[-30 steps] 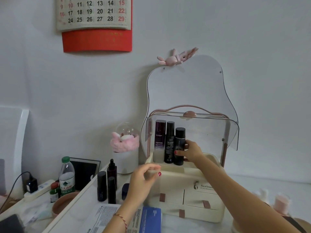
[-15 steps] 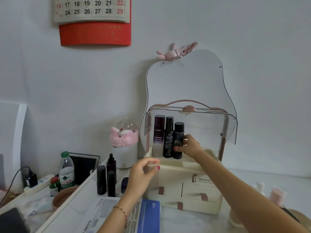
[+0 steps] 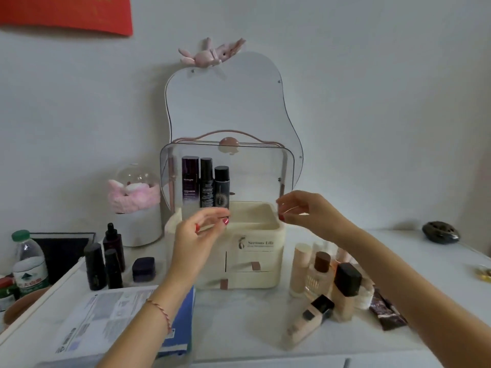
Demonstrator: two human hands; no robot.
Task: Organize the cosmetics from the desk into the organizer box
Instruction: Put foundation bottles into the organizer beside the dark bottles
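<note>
The cream organizer box (image 3: pixel 265 227) stands mid-desk with its clear lid (image 3: pixel 255 166) raised. Three dark bottles stand in its top tray at the left: a purple one (image 3: pixel 190 179), a slim black one (image 3: pixel 206 181) and a shorter black one (image 3: pixel 221 187). My left hand (image 3: pixel 198 235) hovers at the tray's front left, fingers curled apart and holding nothing. My right hand (image 3: pixel 305 212) hovers at the tray's front right corner, also holding nothing. Dark bottles (image 3: pixel 94 265) and a small dark jar (image 3: pixel 143 268) wait left of the box. Beige foundation bottles (image 3: pixel 345 290) cluster on the right, one lying flat (image 3: pixel 308 320).
A mirror (image 3: pixel 225 102) stands behind the box against the wall. A pink-trimmed domed container (image 3: pixel 135 205) is at back left. A water bottle (image 3: pixel 29 261) and printed papers (image 3: pixel 106 320) sit at front left. Brown sachets (image 3: pixel 386 310) and a dark ornament (image 3: pixel 439 232) lie to the right.
My right hand has let go of the shorter black bottle and drawn back to the right. My left hand has shifted right, toward the tray's front. The view has tipped down, showing the right-hand bottles.
</note>
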